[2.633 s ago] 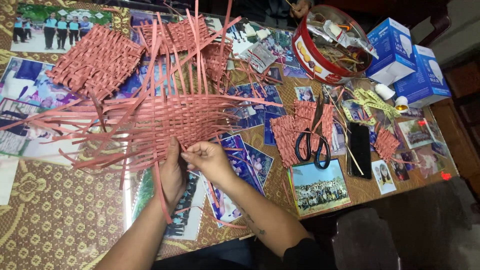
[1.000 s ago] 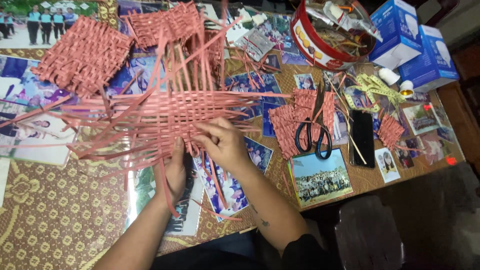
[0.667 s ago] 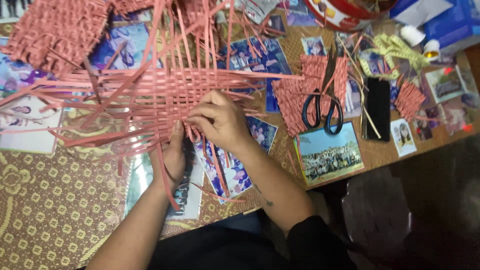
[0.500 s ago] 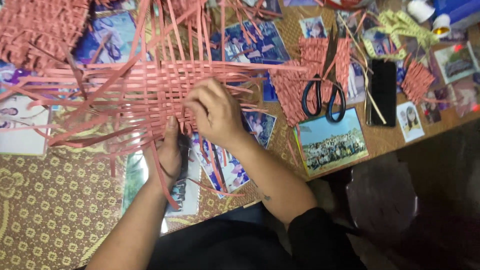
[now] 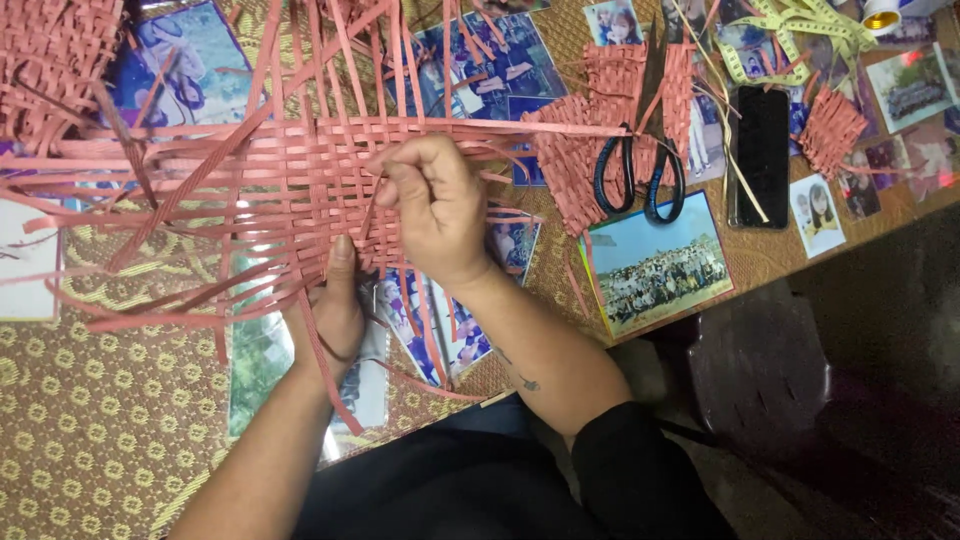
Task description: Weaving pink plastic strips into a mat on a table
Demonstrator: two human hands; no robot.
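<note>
A flat mat woven of pink paper strips [image 5: 290, 190] lies on the table, its loose ends fanning out on every side, and both hands work at its near edge. The right hand [image 5: 435, 205] rests on top of the weave with its fingers curled tight, pinching a single thin strip [image 5: 368, 215] between thumb and forefinger — the strip runs down and to the left from the grip. The left hand [image 5: 335, 305] sits just beside and below the right one, lying flat with its thumb pressed up onto the mat's edge; its fingers are hidden under the weave, so I cannot tell whether they grip anything. Beneath and around both hands lie glossy printed photographs [image 5: 440, 320] spread over a gold patterned tablecloth [image 5: 90, 400]. To the right of the right hand, close by, a smaller woven pink piece [image 5: 575, 160] lies with black-handled scissors [image 5: 635, 180] on top of it, and a group photograph [image 5: 655, 265] sits just below those. Farther right lies a dark phone [image 5: 762, 155] face up, then another small woven scrap [image 5: 830, 130]. Above the phone, well away from the hands, a yellow-green measuring tape [image 5: 800, 30] is heaped loosely.
</note>
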